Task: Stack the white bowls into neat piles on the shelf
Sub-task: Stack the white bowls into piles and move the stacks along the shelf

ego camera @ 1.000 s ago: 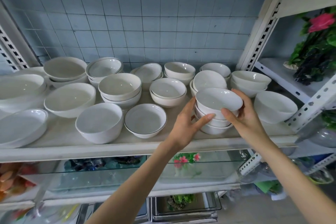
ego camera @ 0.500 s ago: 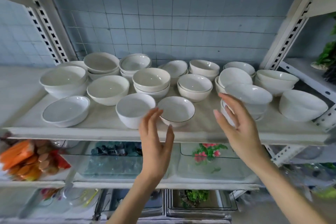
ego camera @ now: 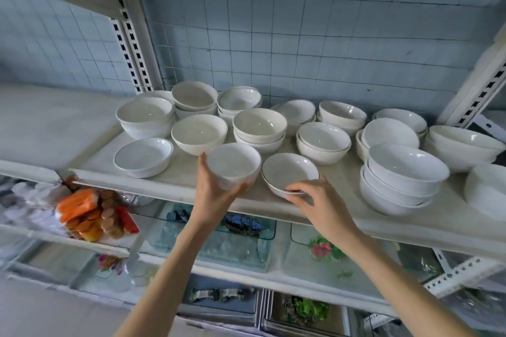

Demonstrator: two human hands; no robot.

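The left hand [ego camera: 216,194] grips a deep bowl [ego camera: 233,164] while the right hand's [ego camera: 321,200] fingers [ego camera: 294,188] pinch a shallow bowl's [ego camera: 290,172] rim on the shelf [ego camera: 342,216].

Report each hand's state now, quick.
Left hand: grips the deep white bowl.
Right hand: grips the near rim of the shallow dark-rimmed bowl.

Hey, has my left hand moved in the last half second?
Yes. The left hand rose from in front of the shelf edge and now grips the deep bowl beside the dark-rimmed dish.
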